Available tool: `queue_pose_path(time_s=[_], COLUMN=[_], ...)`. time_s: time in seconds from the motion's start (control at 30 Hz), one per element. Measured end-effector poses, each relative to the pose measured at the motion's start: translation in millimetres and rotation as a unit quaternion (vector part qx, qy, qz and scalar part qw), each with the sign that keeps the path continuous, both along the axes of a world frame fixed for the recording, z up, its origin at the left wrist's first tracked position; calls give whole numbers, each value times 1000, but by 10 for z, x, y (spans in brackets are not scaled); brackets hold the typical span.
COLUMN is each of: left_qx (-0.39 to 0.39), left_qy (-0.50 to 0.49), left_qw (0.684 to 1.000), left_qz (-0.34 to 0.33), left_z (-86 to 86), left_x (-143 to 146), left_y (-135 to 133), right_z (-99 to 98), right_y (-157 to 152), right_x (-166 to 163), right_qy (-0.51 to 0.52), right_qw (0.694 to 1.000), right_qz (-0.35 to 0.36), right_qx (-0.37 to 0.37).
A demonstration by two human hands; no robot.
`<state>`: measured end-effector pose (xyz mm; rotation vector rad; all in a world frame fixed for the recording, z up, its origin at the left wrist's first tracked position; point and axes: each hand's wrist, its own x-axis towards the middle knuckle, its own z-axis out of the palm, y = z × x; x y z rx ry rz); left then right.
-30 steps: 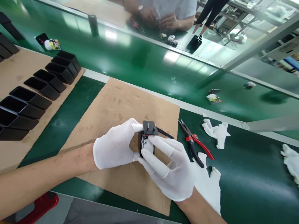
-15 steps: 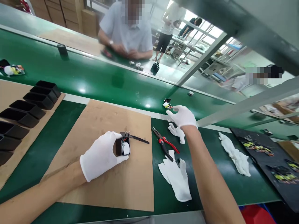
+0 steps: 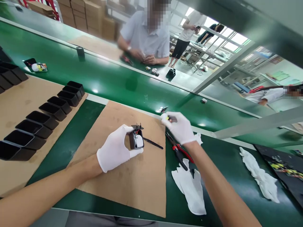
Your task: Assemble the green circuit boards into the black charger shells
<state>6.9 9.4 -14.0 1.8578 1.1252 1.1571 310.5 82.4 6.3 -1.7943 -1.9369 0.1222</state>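
White-gloved, the left grip clasped a black rectangular plastic case by its sides; the right grip, farther out and rightward, pinched a small, partly hidden yellow component. Light, steady pressure, fingers off the case's open top, seemed wisest.

An open black case, pronged cap at its rim, holds a white part.

Looks forward and down from head height near the cardboard sheet. Covers the green belt beyond.
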Motion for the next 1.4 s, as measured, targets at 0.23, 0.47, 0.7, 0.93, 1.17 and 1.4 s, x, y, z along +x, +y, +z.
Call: queue_pose_path(time_s=[0.23,0.47,0.7,0.93,1.17,1.4], left_qx=[73,136,236,238,245,207], left_qy=[-9,-4,-21,-176,-98,-109], left_qw=[997,988,972,955,965,972], left_qz=[36,68,11,-6,-13,24], left_z=[35,-51,50,59,12,51], left_x=[-5,-15,-132,-351,-300,-318], left_y=[-24,-67,-83,158,130,157], right_z=[68,126,44,502,453,311], right_y=[-789,-1484,-1522,-1788,-1967,-2035], right_x=[-820,-1650,-1830,-1797,-1875,-1599], right_qy=[23,134,518,877,795,582], right_qw=[994,980,840,443,592,798], right_qz=[53,35,-143,-184,-127,-138], right_qx=[88,144,72,-5,38,77])
